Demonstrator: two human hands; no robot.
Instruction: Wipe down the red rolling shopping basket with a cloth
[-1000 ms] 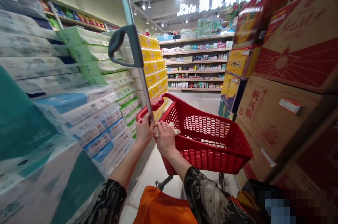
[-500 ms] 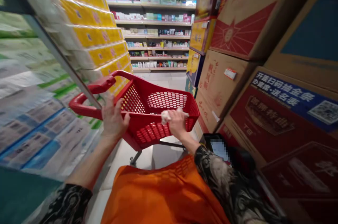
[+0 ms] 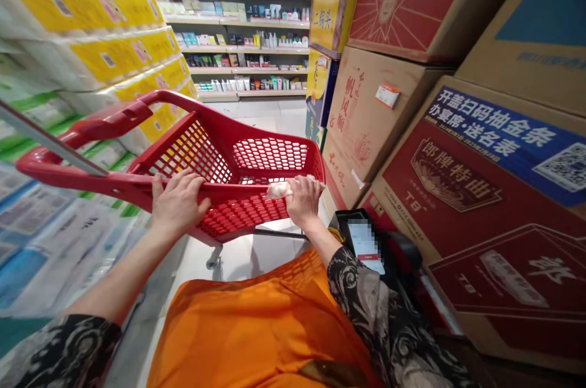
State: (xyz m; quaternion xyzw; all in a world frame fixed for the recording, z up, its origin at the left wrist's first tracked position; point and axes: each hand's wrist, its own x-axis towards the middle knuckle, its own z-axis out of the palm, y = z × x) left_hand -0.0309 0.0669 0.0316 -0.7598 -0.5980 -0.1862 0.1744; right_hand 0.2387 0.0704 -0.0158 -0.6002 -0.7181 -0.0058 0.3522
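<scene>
Glossy plastic cart (image 3: 242, 191), smooth metal pole (image 3: 52, 140), rumpled cloth (image 3: 278, 190), matt cardboard boxes (image 3: 361, 104)

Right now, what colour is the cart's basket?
The basket is red, best seen in the head view.

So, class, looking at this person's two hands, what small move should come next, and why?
Probably slide the cloth round the front corner of the cart: the right hand holds it against the near rim, close to that corner, while the left hand rests nearer the handle.
</scene>
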